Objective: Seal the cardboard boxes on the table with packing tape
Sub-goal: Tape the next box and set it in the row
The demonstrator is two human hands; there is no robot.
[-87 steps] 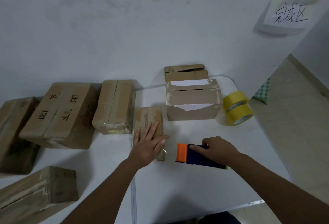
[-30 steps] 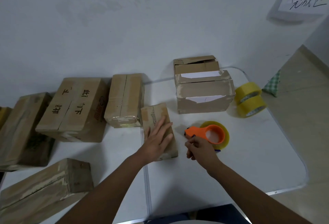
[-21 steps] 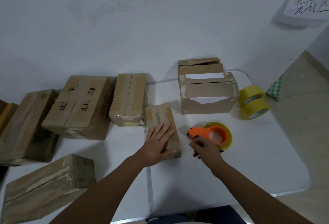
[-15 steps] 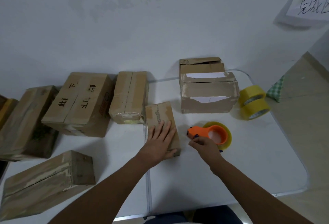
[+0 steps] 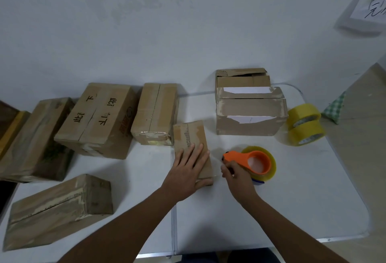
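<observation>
Fingers of my left hand (image 5: 186,173) lie flat, pressing the small box (image 5: 192,145) beneath them. My right hand (image 5: 231,170) pinches the tape end beside the orange dispenser (image 5: 248,159). I'd pull it taut over the seam, then smooth it down.

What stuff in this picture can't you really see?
Head view, the only one:
- Paper sign on the wall: cut off by the right edge, so its writing is incomplete.
- Top of the small box: partly covered by the left hand.
- Tape dispenser: its near end is hidden under the right hand.
- Dark box at far left: cut off by the edge.
</observation>
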